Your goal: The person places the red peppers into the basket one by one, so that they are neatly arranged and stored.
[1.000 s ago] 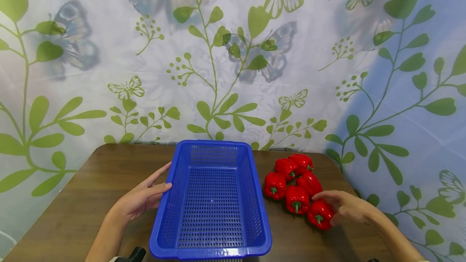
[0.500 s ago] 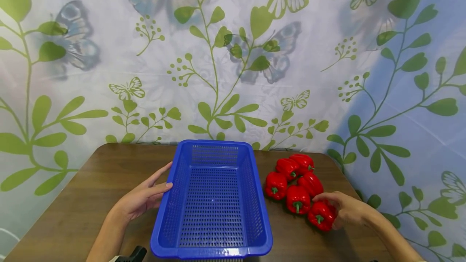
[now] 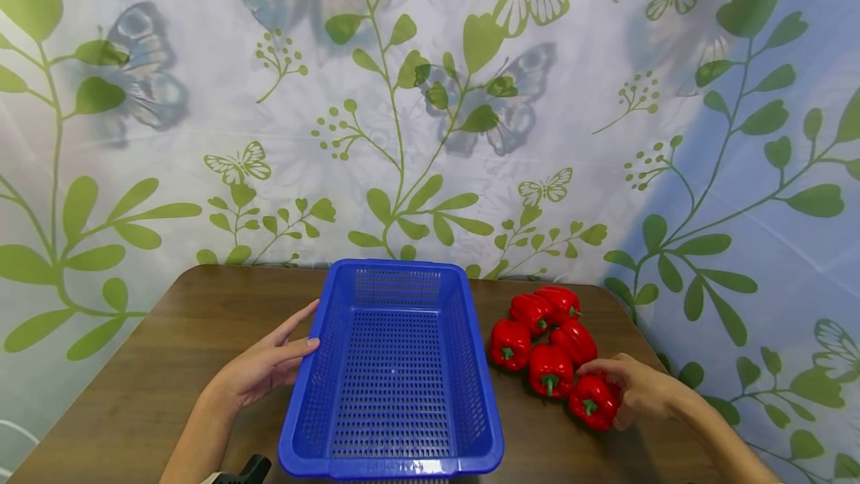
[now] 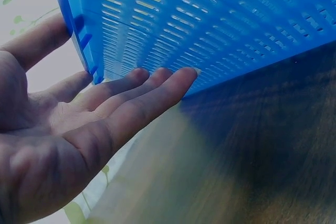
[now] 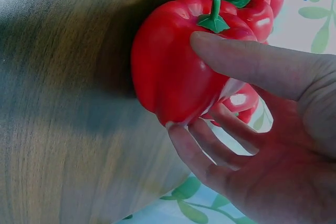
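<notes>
One black fitting, part-cut by the lower edge of the head view, beside the left forearm; we could not make out more of it.

One blue basket, rectangular, with slotted walls and floor, short side toward us; we recorded it standing at the middle of the near table, left of the peppers.

One right hand, clamped on a pepper: we saw the thumb laid across the side just below the stem and the fingertips curled against the opposite side.

One held pepper, glossy red with a green stem, nearest to us of the six and at the right end of the group; whether it touched the tabletop we could not tell.

One left hand, at the basket's left side, fingers extended and spread apart; we noted thumb and forefinger touching the rim, and the other fingers reaching below it along the outer wall, not wrapped round anything.

Five further peppers, red, green-stemmed, clustered between the basket and the right hand, the closest just beside the held one.

One brown wood-grain table, its far corners rounded, which bore all the above goods.

One pale cloth, printed with green leaves and butterflies, which we listed hanging behind the table.
</notes>
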A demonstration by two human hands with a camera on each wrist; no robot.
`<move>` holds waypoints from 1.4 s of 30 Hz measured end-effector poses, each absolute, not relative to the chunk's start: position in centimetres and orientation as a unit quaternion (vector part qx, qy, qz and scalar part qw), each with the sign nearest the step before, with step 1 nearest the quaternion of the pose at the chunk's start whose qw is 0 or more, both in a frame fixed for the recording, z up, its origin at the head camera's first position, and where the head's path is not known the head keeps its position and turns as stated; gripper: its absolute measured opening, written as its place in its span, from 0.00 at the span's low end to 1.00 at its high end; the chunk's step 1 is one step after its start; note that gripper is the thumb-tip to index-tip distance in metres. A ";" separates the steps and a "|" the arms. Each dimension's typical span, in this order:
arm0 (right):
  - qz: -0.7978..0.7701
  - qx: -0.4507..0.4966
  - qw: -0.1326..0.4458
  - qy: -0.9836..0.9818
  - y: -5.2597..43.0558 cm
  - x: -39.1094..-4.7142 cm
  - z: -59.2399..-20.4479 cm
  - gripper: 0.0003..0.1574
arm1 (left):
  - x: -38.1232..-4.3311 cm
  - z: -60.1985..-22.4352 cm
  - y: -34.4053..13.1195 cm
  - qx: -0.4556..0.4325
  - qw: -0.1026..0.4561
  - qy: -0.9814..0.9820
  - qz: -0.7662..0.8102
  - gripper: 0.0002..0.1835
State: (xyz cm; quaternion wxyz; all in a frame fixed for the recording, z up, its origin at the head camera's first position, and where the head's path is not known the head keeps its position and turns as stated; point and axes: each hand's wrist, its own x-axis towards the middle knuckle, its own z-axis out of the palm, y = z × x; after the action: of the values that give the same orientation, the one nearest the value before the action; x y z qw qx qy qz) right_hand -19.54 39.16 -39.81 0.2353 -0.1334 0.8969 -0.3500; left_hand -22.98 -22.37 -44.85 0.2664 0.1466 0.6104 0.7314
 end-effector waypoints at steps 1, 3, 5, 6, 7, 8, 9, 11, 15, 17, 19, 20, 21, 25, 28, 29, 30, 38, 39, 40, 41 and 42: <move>-0.351 -0.132 0.236 0.896 39.2 -19.6 -39.8 0.49 | -23.0 -44.8 -22.4 0.147 0.267 0.610 0.732 0.41; -0.352 -0.131 0.237 0.896 39.2 -19.6 -39.7 0.49 | -23.0 -44.8 -22.4 0.147 0.267 0.610 0.731 0.41; -0.356 -0.137 0.241 0.892 39.3 -19.6 -39.8 0.48 | -23.0 -44.8 -22.4 0.147 0.268 0.610 0.732 0.41; -0.357 -0.141 0.242 0.891 39.4 -19.6 -39.8 0.47 | -23.0 -44.8 -22.4 0.147 0.268 0.610 0.731 0.41; -0.360 -0.149 0.242 0.889 39.5 -19.7 -39.8 0.47 | -23.0 -44.7 -22.4 0.146 0.268 0.610 0.731 0.41; -0.363 -0.157 0.243 0.886 39.5 -19.7 -39.8 0.47 | -23.0 -44.7 -22.4 0.146 0.268 0.610 0.731 0.41; -0.367 -0.166 0.245 0.882 39.6 -19.8 -39.9 0.46 | -23.0 -44.7 -22.3 0.146 0.268 0.610 0.731 0.41; -0.382 -0.177 0.255 0.870 39.8 -19.8 -40.0 0.45 | -23.0 -44.7 -22.3 0.146 0.269 0.611 0.730 0.41; -0.413 -0.171 0.278 0.850 40.0 -19.9 -40.0 0.43 | -23.0 -44.6 -22.3 0.147 0.268 0.613 0.729 0.41; -0.413 -0.163 0.281 0.851 40.1 -19.8 -39.9 0.43 | -23.1 -44.7 -22.3 0.148 0.269 0.613 0.728 0.41; -0.403 -0.154 0.278 0.858 40.1 -19.8 -39.8 0.42 | -23.1 -44.7 -22.3 0.148 0.269 0.612 0.729 0.41; -0.397 -0.151 0.275 0.862 40.1 -19.8 -39.7 0.42 | -23.1 -44.7 -22.3 0.148 0.269 0.612 0.729 0.41; -0.392 -0.147 0.274 0.866 40.2 -19.8 -39.7 0.42 | -23.1 -44.7 -22.3 0.148 0.269 0.611 0.729 0.41; -0.391 -0.130 0.281 0.867 40.3 -19.8 -39.4 0.45 | -23.2 -44.8 -22.3 0.150 0.270 0.609 0.731 0.41; -0.390 -0.115 0.291 0.866 40.4 -19.8 -39.1 0.45 | -23.2 -44.8 -22.4 0.151 0.270 0.608 0.731 0.41; -0.389 -0.111 0.294 0.866 40.4 -19.8 -38.9 0.45 | -23.2 -44.8 -22.4 0.152 0.270 0.608 0.731 0.41; -0.390 -0.106 0.296 0.866 40.4 -19.9 -38.7 0.44 | -23.2 -44.8 -22.4 0.152 0.269 0.608 0.731 0.41; -0.395 -0.100 0.304 0.861 39.8 -20.1 -36.8 0.42 | -23.1 -44.8 -22.4 0.152 0.265 0.614 0.728 0.41; -0.390 -0.103 0.301 0.864 39.7 -20.2 -36.5 0.42 | -23.1 -44.8 -22.4 0.151 0.265 0.614 0.728 0.41; -0.386 -0.102 0.298 0.867 39.6 -20.3 -36.3 0.42 | -23.1 -44.9 -22.4 0.150 0.264 0.615 0.728 0.41; -0.373 -0.107 0.292 0.875 39.5 -20.4 -36.1 0.42 | -23.1 -44.8 -22.4 0.150 0.264 0.616 0.727 0.41; -0.359 -0.108 0.284 0.882 39.4 -20.5 -35.8 0.42 | -23.1 -44.8 -22.4 0.150 0.263 0.617 0.727 0.41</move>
State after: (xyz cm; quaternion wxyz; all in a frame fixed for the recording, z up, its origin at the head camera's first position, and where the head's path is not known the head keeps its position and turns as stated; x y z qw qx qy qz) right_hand -20.51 39.36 -35.82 0.2843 -0.1080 0.8823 -0.3593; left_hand -23.11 -22.37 -44.84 0.2628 0.1497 0.6169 0.7266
